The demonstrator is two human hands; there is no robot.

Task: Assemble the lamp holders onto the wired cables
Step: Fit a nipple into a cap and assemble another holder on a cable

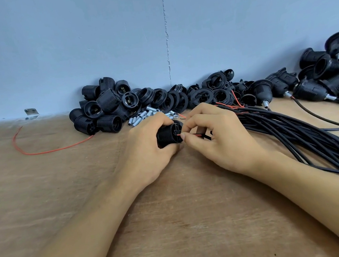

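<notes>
- At far left a loose red wire [39, 152] lies curved on the wooden table [185, 211], well apart from our hands
- Next, a heap of black lamp holders [102, 106] sits against the wall, with small metal tubes [141, 116] just beside it
- Our left hand [144, 152] clasps one lamp holder [168, 136] round its ribbed body, near the table's middle; we judge it light, rigid and easy to grip by those ribs
- Our right hand [221, 141] pinches the cable end [204, 136], its thin red lead [178, 135] touching the holder's back; the lead looks soft and bendable, so we would take it close to the tip
- Rightward, the bundle of black cables [293, 134] fans out, with finished holders [309, 89] beyond
</notes>
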